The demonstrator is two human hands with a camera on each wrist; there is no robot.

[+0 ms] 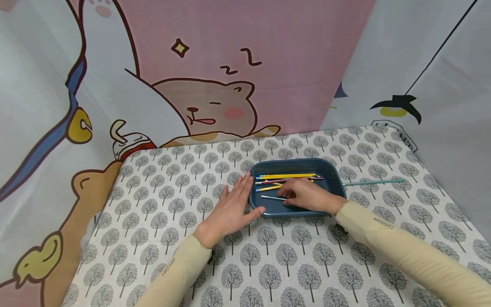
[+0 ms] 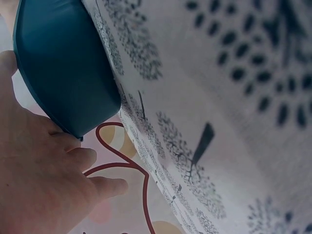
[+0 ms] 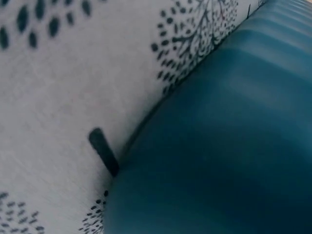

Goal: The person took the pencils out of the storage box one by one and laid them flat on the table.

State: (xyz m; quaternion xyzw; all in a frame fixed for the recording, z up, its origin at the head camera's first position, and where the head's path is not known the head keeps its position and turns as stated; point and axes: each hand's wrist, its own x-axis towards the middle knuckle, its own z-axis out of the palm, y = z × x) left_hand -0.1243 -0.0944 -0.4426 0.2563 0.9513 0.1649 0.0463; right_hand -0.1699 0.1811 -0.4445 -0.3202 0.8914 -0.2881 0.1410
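Observation:
A dark blue tray (image 1: 303, 213) sits on the table, holding several pencils. My left hand (image 1: 230, 209) rests along its left rim, fingers stretched out; in the left wrist view those fingers (image 2: 73, 146) lie against the tray's outer edge. Inside the tray, my right hand (image 1: 308, 196) has its fingers curled at the right end of a thin green pencil (image 1: 272, 197), pinching it near the tray floor. Behind it lie yellow pencils (image 1: 285, 175) with blue ends and a dark red pencil (image 1: 264, 182). The right wrist view shows only the tray's outer wall (image 3: 209, 146) and cloth.
Another green pencil (image 1: 376, 183) lies on the cloth right of the tray, its left end at the tray wall. The tree-print tablecloth (image 1: 172, 183) covers the table. Printed curtains (image 1: 299, 64) hang behind and at both sides.

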